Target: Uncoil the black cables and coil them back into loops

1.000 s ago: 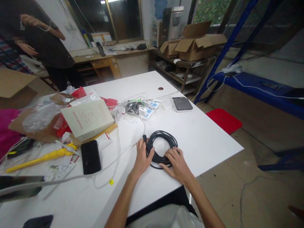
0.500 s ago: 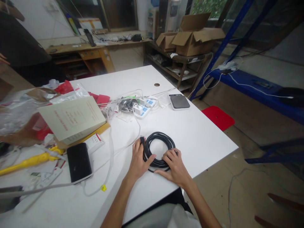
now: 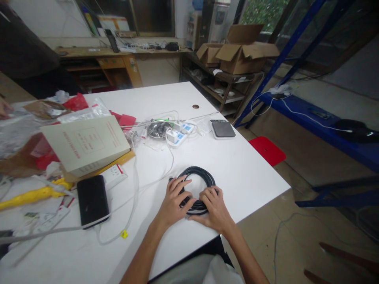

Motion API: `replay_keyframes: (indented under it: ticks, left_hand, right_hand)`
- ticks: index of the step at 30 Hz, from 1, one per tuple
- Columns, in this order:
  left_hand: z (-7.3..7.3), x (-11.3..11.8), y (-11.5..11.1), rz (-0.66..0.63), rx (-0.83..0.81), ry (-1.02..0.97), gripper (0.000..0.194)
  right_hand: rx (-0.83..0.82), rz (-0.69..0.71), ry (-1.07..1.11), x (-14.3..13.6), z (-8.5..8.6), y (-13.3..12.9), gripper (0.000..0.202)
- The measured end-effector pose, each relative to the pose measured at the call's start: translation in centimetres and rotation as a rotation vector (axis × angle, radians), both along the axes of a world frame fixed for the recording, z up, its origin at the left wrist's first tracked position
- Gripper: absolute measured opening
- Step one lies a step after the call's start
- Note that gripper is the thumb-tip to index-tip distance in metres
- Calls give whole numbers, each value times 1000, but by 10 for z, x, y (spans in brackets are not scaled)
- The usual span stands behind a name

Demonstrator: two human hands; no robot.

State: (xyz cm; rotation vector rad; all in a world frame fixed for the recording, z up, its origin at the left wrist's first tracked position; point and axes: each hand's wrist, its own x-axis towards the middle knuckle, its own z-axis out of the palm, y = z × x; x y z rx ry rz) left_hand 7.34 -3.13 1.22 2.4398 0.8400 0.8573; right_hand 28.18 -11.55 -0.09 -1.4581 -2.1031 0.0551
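A coiled black cable lies flat on the white table near its front edge. Across the coil's left side rests my left hand, its fingers spread over the loops and the thumb at the inner lower side. My right hand has its fingers curled over the coil's lower right, with the thumb stretched along the near side. A dark connector end shows just beyond my left fingertips.
Left of the coil are a black phone-like device, a grey-green box, a yellow tool, and plastic bags. Power strips and a small scale lie further back. A person stands back left.
My left hand has moved from the coil's outer left edge onto its loops, and its fingers have spread. My right hand stays on the lower right. The view has shifted slightly.
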Motion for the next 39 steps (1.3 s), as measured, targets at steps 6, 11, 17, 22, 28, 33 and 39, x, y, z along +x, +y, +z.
replay_keyframes:
  ticks: [6,11,17,22,28,33,39]
  left_hand:
    - [-2,3,-1,-32,5,1,10]
    - [-1,3,-2,-33,-6,1,9]
    - [-2,3,-2,31,-22,-105,4]
    - [-3,-1,0,198,-48,-212,10]
    - [-2,-6,3,362,-127,-414,14]
    - [-1,-8,2,418,-216,-513,18]
    - [-2,-8,1,421,-281,-522,21]
  right_hand:
    - [70,-14,-23,1,0,-1,26]
    - [73,-34,-24,2,1,0,21]
    - [-4,-46,20,1,3,2,35]
    - [55,-70,103,2,7,-2,52]
    - [229,-233,259,5,1,-7,27]
    - [254,-260,329,4,-2,-6,17]
    - [209,-150,239,2,5,-8,28]
